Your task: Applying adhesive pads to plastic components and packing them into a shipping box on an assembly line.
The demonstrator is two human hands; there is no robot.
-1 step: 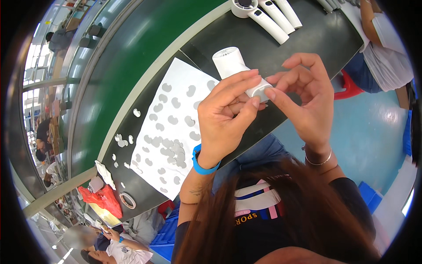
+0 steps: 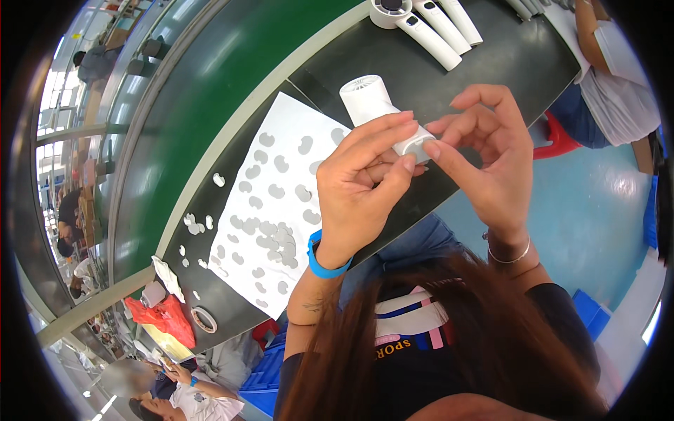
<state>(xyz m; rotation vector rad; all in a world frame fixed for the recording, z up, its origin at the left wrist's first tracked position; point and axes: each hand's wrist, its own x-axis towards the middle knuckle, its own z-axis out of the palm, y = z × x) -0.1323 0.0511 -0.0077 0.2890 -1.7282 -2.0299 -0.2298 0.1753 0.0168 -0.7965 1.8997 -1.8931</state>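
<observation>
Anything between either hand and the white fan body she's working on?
Nothing visible. The left hand and right hand are both already on the white fan body, fingers meeting at its near end. The sticker sheet lies to the left, out of the way.

A small white handheld fan — a smooth plastic cylinder with a vented round end face — is held tilted above the dark table, vented end pointing up and away. Its lower end is hidden among the fingers of both hands, which close around it — the upper part stays in plain view.
</observation>
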